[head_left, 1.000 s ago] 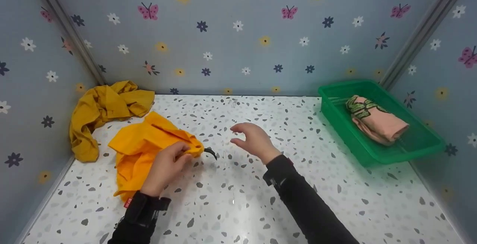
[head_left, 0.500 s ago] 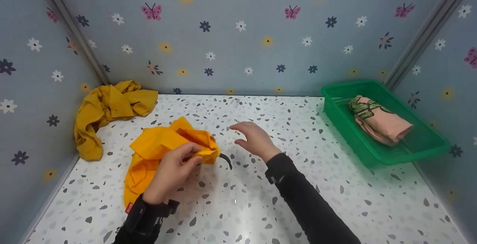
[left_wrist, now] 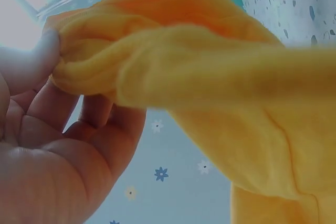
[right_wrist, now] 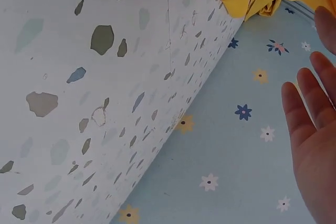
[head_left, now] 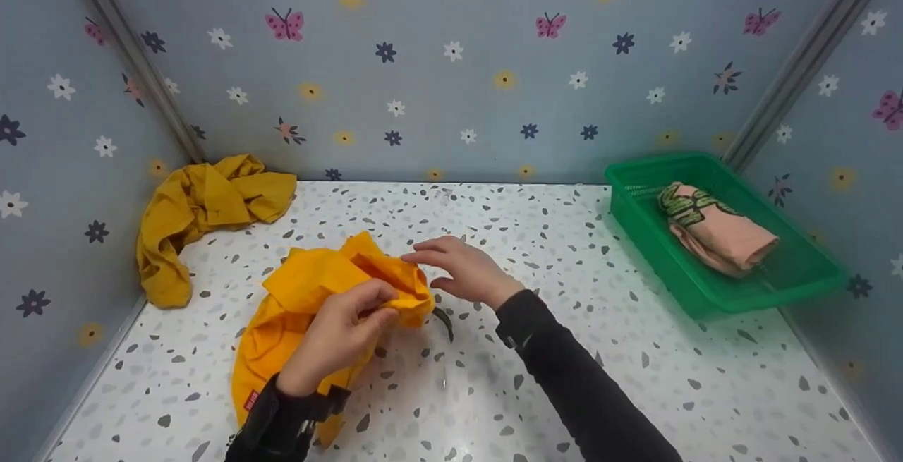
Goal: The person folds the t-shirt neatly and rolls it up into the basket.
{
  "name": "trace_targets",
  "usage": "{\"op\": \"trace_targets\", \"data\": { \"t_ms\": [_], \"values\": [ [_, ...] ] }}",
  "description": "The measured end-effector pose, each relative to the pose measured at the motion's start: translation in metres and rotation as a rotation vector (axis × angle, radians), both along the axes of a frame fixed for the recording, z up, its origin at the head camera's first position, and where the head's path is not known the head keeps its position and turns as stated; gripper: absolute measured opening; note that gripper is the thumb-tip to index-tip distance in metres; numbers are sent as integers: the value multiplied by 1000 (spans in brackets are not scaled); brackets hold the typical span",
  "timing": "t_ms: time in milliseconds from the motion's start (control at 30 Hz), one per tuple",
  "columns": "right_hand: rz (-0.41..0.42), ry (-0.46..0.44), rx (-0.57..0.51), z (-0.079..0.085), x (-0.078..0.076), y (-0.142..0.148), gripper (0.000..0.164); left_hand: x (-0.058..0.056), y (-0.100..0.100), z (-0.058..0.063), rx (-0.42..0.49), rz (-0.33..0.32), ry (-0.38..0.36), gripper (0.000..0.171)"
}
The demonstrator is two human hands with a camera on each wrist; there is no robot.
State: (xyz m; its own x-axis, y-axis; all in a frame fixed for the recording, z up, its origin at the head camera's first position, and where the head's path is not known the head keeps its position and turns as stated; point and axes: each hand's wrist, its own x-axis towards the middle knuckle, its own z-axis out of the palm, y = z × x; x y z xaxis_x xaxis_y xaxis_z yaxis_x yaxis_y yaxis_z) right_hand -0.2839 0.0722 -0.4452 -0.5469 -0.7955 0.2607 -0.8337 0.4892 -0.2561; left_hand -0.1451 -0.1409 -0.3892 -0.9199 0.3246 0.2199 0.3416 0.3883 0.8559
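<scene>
Your left grip [head_left: 343, 335] pinches the orange cloth [head_left: 302, 278] over the bench [head_left: 705, 398], the cloth's long axis slanting from beside your left wrist away and rightward past those fingertips, a dark strip [head_left: 444, 324] curving off that far end. Your right grip [head_left: 462, 271], fingers apart, sits just right of the pinch; whether it touches cloth is unclear.

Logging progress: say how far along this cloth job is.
Seemingly done: the bundled pink cloth in the green basket. In hand: the orange cloth, pinched by the left hand, right hand near its edge. Probably left: finishing it, and the mustard cloth, crumpled at back left.
</scene>
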Motion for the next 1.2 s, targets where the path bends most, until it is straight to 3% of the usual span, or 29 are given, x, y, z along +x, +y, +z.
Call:
{"op": "trace_targets", "data": {
  "t_ms": [133, 400, 733, 900, 1067, 1200],
  "values": [
    [57, -5, -21, -3, 1, 0, 48, 9, 6, 18, 5, -48, -17, 8],
    [3, -25, 26, -3, 1, 7, 15, -2, -1, 1, 14, -68, -6, 9],
    [-68, 51, -132, 2, 2, 48, 14, 12, -11, 36, 45, 66, 81, 7],
    [-146, 66, -209, 13, 8, 63, 11, 7, -16, 38, 58, 106, 122, 6],
    [-165, 104, -298, 28, 13, 74, 11, 1, -20, 40, 58, 161, 137, 7],
    [-180, 142, -395, 44, 18, 81, 11, -10, -26, 37, 76, 186, 145, 8]
  ]
}}
